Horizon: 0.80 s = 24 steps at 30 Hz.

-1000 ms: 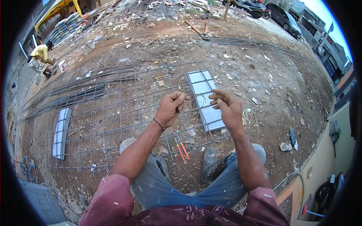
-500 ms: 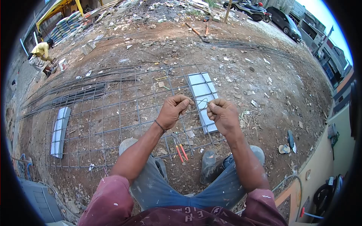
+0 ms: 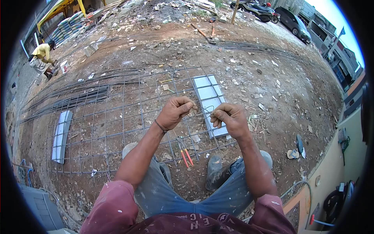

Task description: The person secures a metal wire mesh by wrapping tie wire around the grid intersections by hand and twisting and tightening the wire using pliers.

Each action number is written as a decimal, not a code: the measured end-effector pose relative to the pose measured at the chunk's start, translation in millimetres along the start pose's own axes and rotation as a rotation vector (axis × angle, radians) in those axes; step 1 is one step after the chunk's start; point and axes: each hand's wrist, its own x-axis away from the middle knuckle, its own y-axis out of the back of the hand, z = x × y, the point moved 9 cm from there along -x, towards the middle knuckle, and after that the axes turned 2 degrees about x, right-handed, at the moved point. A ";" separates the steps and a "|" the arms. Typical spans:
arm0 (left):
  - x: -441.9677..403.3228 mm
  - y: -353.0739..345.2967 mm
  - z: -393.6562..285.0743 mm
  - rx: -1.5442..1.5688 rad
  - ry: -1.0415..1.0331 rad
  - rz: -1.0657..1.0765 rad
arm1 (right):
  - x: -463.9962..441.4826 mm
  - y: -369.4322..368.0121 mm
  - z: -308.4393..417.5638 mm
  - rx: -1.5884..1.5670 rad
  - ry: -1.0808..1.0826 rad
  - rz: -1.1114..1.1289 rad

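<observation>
My left hand (image 3: pixel 175 112) pinches one end of a thin tie wire above the rebar mesh. Opposite it, my right hand (image 3: pixel 230 119) is closed on the bent part of the same tie wire (image 3: pixel 207 109). Below both hands the grid of steel bars, a rebar mesh (image 3: pixel 124 113), spreads out low over the ground. A long pale block (image 3: pixel 209 87) lies under its right end, and a second pale block (image 3: pixel 62 134) under its left end. Pincers with red handles (image 3: pixel 185 154) rest at the mesh's near edge, between my boots.
Loose rebar rods (image 3: pixel 83 97) lie beyond the mesh. At upper left a person in a yellow top (image 3: pixel 42 52) bends beside a white bucket (image 3: pixel 64 67). A hammer-like tool (image 3: pixel 200 31) lies far ahead. Sandals (image 3: pixel 293 154) are at right, near a wall (image 3: pixel 331 156).
My two hands have shifted slightly left and moved a little farther apart. The wire between them now shows a wider loop by my right hand.
</observation>
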 end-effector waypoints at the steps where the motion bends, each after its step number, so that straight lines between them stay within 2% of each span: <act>1: -0.3 -2.5 -2.5 0.029 -0.014 0.024 | -1.9 -0.5 -1.1 -0.003 -0.006 0.003; 3: 0.7 -4.7 -3.2 0.060 -0.027 0.050 | -4.8 5.7 -2.4 -0.053 -0.016 -0.057; 5: 0.5 5.0 -2.7 0.081 -0.011 -0.014 | -3.6 8.4 0.7 -0.040 0.009 -0.101; 7: 1.9 8.3 -1.4 0.096 0.002 -0.024 | 8.7 12.0 42.3 0.492 0.311 -0.338; 8: 2.3 10.1 0.7 0.113 0.018 -0.035 | 12.2 3.2 56.3 0.732 0.447 -0.309; 9: 2.4 8.8 0.6 0.112 0.020 -0.035 | 11.4 3.1 57.2 0.730 0.447 -0.310; 11: 3.2 4.5 6.0 0.120 0.054 -0.040 | 17.9 -22.5 70.3 1.029 0.699 -0.238; 16: 3.0 -5.6 8.5 0.104 0.062 -0.011 | 14.3 -24.3 49.2 1.108 0.681 -0.223; 18: 3.4 -8.2 7.0 0.147 0.051 -0.004 | 12.4 -16.4 52.3 1.056 0.568 -0.299; 22: 6.2 -7.5 0.3 0.197 0.072 0.017 | 16.7 -35.4 74.9 1.051 0.745 -0.267; 24: 6.3 -3.9 3.2 0.202 0.093 0.013 | 16.2 -37.7 64.3 1.106 0.759 -0.251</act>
